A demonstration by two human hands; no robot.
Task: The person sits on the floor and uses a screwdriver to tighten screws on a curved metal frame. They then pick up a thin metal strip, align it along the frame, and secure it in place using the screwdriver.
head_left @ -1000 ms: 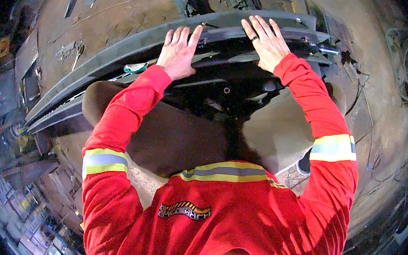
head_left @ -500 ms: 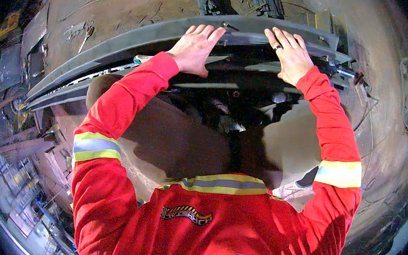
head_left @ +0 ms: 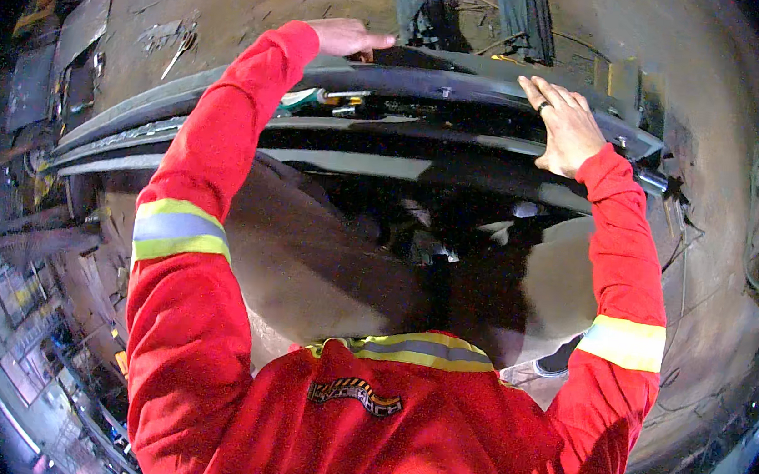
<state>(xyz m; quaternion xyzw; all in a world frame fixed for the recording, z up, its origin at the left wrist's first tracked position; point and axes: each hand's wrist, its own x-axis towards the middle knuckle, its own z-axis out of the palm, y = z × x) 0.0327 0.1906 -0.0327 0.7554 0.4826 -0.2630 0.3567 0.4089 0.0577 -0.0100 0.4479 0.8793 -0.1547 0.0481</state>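
Note:
Long grey metal beams (head_left: 490, 85) run across in front of me, lying side by side and bending with the lens. My left hand (head_left: 342, 36) is over their far edge, one finger stretched to the right and the thumb below it; its other fingers are partly hidden. I see nothing held there. Farther right, my right hand (head_left: 570, 132) rests on the beams with its fingers extended over the top and its thumb on the near side. A teal and white tool (head_left: 306, 99) with an orange part lies between the beams beside my left forearm; its kind is unclear.
Bundles of dark metal bars (head_left: 524, 18) lie beyond the beams. At the right end sits a shiny metal cylinder (head_left: 650, 179). Pliers-like tool (head_left: 180, 49) and scraps lie on the brown floor at far left. Metal pieces crowd the left side.
My left hand has moved from the top of the beams to their far edge and turned sideways. My right hand stays on the beams. The teal and white tool is now more exposed.

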